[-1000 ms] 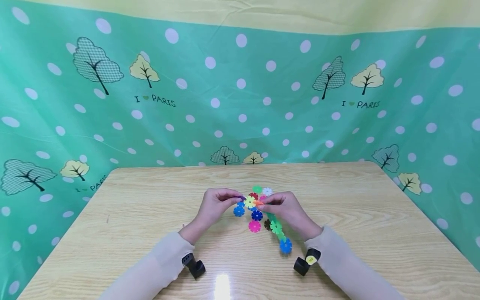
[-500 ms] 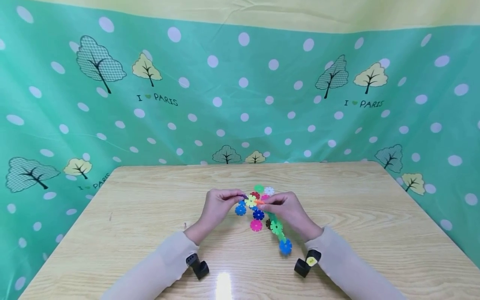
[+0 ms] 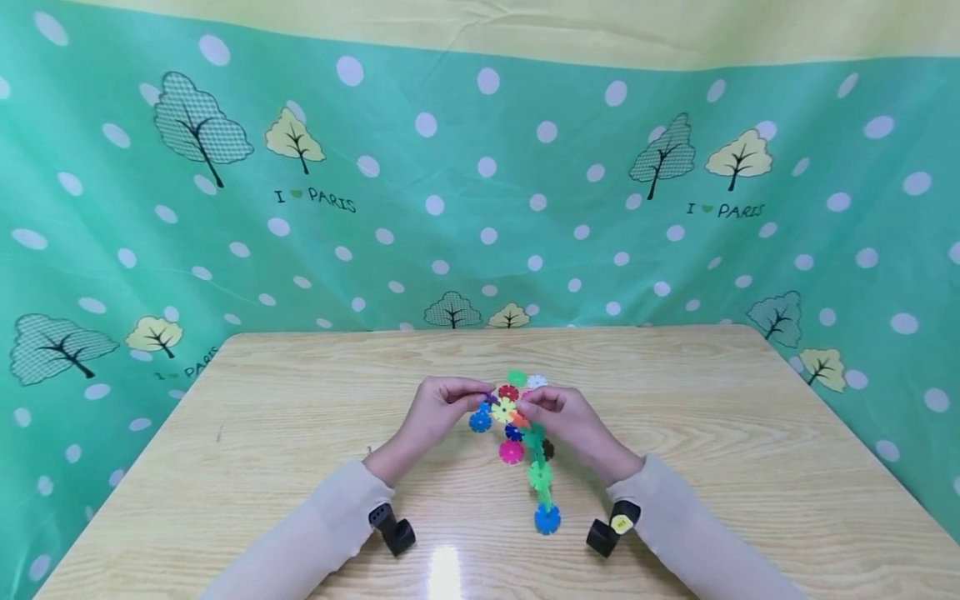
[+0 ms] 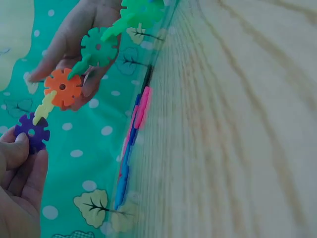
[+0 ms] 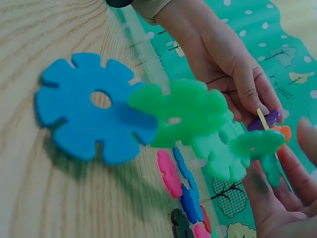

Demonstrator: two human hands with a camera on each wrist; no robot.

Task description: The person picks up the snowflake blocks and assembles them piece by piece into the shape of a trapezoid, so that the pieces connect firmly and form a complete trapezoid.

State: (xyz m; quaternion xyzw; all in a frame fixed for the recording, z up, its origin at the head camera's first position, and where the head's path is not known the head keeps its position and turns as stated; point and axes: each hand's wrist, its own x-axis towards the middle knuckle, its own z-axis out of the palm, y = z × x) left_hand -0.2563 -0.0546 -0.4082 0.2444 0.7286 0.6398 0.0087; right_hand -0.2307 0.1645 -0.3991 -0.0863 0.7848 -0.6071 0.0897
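A chain of notched plastic snowflake discs hangs from my left hand [image 3: 441,410], which pinches its purple disc [image 4: 32,133] between thumb and fingers. After the purple come a yellow disc [image 3: 504,409], an orange disc [image 4: 63,88], several green discs [image 5: 181,111] and a blue disc [image 5: 94,109] at the lower end. My right hand [image 3: 573,417] is beside the orange disc. In the right wrist view its thumb stands apart from its fingers [image 5: 287,181], with the green discs in front of them. Whether the fingers touch the chain is unclear.
Loose discs lie on the wooden table [image 3: 300,400] behind and under the chain: blue [image 3: 480,420], pink [image 3: 512,452], red [image 3: 508,392], green [image 3: 517,378], white [image 3: 537,382] and dark brown [image 3: 548,450]. A polka-dot cloth [image 3: 450,200] hangs behind the table.
The right hand has let go of the orange disc. The green and blue end of the chain has swung left and toward the front. The left hand keeps its pinch on the purple disc.
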